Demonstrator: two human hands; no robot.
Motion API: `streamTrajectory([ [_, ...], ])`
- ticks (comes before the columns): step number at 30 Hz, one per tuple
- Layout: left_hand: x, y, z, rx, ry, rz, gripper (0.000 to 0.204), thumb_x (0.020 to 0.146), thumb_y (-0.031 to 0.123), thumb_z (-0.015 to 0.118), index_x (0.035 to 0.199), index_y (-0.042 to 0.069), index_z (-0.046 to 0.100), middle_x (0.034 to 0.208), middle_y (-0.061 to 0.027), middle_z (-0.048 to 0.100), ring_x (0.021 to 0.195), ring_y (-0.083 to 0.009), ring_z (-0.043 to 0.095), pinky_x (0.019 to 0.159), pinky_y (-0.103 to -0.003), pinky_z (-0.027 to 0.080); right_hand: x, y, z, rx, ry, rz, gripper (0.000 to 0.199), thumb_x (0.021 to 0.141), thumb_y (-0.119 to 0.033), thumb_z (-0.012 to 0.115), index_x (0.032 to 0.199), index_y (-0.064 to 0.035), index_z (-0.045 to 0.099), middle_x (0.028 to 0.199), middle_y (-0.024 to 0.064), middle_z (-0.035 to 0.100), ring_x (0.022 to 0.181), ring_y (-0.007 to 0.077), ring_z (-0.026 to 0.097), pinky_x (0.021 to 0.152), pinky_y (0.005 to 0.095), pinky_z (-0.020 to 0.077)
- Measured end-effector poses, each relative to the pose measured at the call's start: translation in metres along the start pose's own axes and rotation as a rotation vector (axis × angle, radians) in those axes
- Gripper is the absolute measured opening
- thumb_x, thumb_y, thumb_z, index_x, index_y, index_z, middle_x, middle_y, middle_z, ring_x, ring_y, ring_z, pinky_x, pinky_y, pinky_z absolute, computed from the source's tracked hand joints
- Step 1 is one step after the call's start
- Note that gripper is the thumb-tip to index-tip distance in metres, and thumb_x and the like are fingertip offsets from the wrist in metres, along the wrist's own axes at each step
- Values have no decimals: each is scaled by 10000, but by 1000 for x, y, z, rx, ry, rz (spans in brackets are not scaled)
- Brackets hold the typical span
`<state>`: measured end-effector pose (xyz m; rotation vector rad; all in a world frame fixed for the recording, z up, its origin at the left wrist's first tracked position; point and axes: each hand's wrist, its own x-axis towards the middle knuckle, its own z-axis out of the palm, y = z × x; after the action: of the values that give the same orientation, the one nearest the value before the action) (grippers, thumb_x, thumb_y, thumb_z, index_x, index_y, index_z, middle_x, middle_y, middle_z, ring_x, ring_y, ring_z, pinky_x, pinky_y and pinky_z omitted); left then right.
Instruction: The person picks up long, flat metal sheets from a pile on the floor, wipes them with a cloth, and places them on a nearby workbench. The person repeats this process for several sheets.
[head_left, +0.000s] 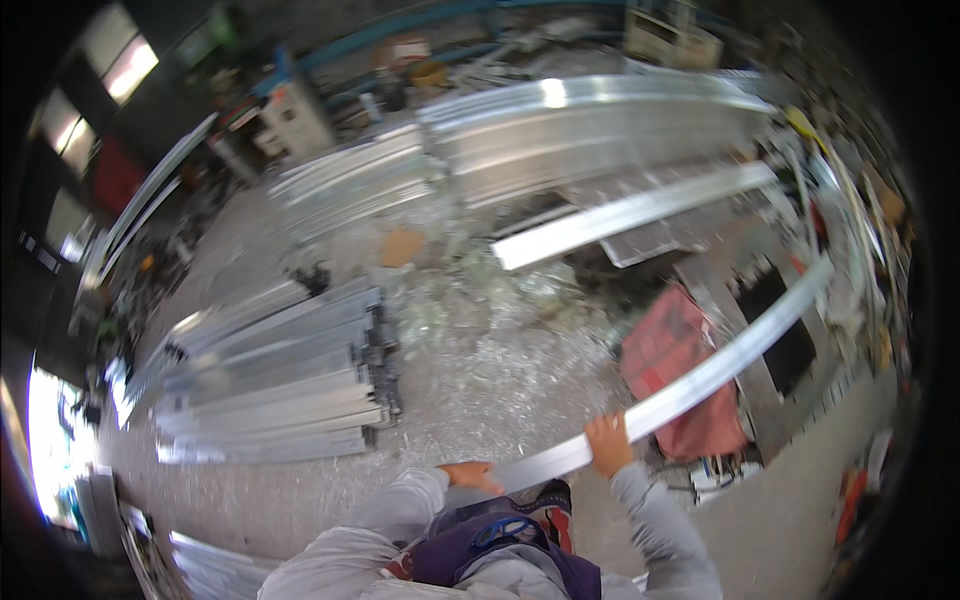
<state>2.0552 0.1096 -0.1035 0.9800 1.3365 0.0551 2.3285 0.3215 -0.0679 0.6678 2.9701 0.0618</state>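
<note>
A long silvery aluminium profile runs from in front of my body out to the far right, bent by the lens. My right hand is closed over it, the fingers wrapped round its edge. Close to the profile's near end, my left hand is against its upper edge, fingers curled onto it; their tips are partly hidden. Beyond the profile lies a red cloth or sack, partly covered by it. Part of my purple apron shows below the hands.
At left lies a stack of metal profiles. Farther off stand a large bundle of long profiles and a smaller bundle. A bright bar rests across a support at right. Clear plastic film litters the floor.
</note>
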Motion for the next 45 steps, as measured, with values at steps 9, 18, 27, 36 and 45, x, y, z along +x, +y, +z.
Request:
streamTrajectory([
  [9,-168,-217,50,-97,-357,-221,903,685,577,781,1370,66,490,1299,-106,573,1183,-259,508,1008,-421,381,6,-255,15,279,205,-327,117,805,-210,539,870,-124,586,839,78,546,871,256,558,853,430,415],
  [18,-99,-72,-29,-233,-442,-220,995,789,702,619,1486,50,338,1569,-132,258,1428,-274,250,1145,-397,229,-5,-86,-50,402,269,-181,286,805,-129,526,1066,-83,635,1009,116,607,979,289,576,992,502,369],
  [27,104,272,-36,81,-20,23,925,788,720,581,1383,18,482,1429,-223,435,1319,-346,421,1084,-386,314,-53,244,-59,-75,354,245,407,826,-98,516,1230,-68,559,1227,125,557,1209,314,492,1121,487,314],
  [36,174,282,-4,126,343,338,886,714,652,704,1240,-46,565,1183,-273,621,1117,-410,590,937,-419,459,-16,307,-67,-211,-2,248,197,845,-96,549,1022,-106,636,1127,111,609,1122,287,551,1129,447,319],
  [45,15,7,12,-104,198,63,829,664,472,841,1283,10,540,1204,-174,632,1126,-258,598,963,-348,447,8,31,0,131,23,-90,228,713,-190,668,916,-142,575,927,58,569,954,266,557,876,425,411],
])
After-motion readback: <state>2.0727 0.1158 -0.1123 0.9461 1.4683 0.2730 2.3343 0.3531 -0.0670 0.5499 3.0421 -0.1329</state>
